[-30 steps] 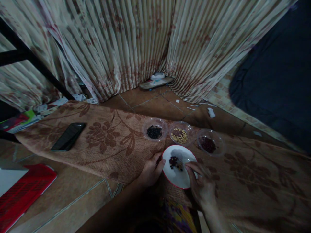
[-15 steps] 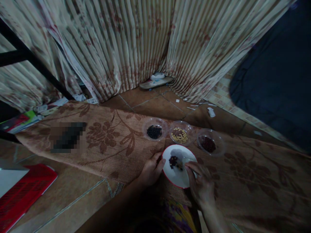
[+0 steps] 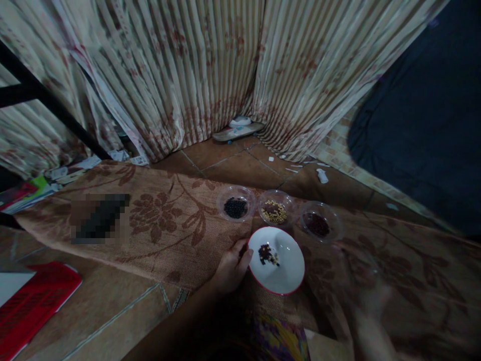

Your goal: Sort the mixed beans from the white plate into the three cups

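The left hand (image 3: 233,266), half-curled, gripped a glossy, round, white, red-rimmed bowl (image 3: 289,260); the right hand (image 3: 370,291) was blurred, its openness and hold impossible to tell.

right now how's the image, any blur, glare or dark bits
Head view: dim overall, darkest at the bottom centre; head view: the right hand is badly smeared, the left hand much clearer; head view: small glints on the white bowl; head view: coarse pixelation hides a dark thing on the cloth.
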`<action>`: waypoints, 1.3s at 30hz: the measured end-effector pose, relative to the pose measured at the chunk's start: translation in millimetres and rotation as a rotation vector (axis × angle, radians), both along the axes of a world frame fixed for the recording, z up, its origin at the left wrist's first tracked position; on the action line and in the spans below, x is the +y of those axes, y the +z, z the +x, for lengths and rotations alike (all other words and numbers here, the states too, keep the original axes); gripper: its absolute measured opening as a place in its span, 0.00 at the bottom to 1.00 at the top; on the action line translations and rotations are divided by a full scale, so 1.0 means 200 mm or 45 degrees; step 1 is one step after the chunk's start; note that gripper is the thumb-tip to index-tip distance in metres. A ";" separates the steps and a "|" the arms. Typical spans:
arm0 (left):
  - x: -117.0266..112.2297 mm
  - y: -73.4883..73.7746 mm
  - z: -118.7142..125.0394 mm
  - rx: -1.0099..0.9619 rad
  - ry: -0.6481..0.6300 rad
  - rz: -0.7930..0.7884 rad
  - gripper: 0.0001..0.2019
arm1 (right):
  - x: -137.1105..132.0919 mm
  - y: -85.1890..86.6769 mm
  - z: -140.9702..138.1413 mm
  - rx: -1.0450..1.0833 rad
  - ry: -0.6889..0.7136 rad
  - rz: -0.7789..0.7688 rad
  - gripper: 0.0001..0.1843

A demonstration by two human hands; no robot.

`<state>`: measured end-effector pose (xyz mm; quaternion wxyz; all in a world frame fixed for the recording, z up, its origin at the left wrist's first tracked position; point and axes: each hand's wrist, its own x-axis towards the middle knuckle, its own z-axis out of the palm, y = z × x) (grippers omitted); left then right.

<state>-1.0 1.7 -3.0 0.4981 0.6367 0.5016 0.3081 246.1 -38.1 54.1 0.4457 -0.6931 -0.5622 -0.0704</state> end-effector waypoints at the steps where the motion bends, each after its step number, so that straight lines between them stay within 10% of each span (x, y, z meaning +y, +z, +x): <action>1: 0.00 0.00 0.00 -0.004 0.005 -0.004 0.17 | 0.02 0.02 0.05 0.024 -0.080 0.051 0.14; 7: 0.00 0.00 0.00 -0.022 0.013 0.006 0.17 | 0.08 0.03 0.18 0.051 -0.220 0.124 0.17; 16: 0.00 0.00 0.00 -0.008 0.011 0.003 0.17 | -0.08 -0.11 -0.15 0.421 0.181 -0.233 0.11; 39: 0.00 0.00 0.00 0.006 -0.007 0.020 0.16 | -0.06 -0.23 -0.22 0.092 0.367 -0.297 0.11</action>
